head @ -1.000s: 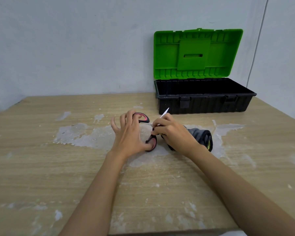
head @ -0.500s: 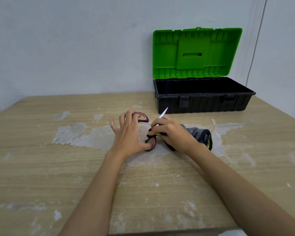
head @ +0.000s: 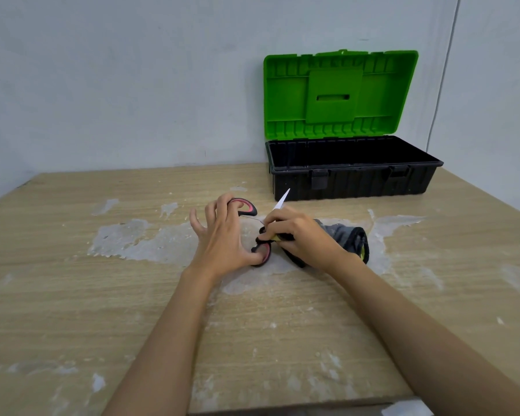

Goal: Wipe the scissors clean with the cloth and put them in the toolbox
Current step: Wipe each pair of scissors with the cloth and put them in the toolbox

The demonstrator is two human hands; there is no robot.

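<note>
Little differs from a second ago: my right hand (head: 300,238) has slid a touch nearer along the scissors (head: 254,232), toward the pivot, and more of the white blade tip shows beyond its knuckles; my left hand (head: 222,238) has barely shifted. The scissors lie opened wide on the table (head: 72,295), in front of the toolbox (head: 351,175) and well apart from it, blade tip pointing toward its front wall. Left hand: fingers spread, thumb set in the near handle loop, forefinger hooked through the far red-and-black loop. Right hand: fingers curled, pinching the dark cloth (head: 347,238) around the blade near the pivot; the rest of the cloth trails on the table behind the wrist. Toolbox stands with green lid raised.
</note>
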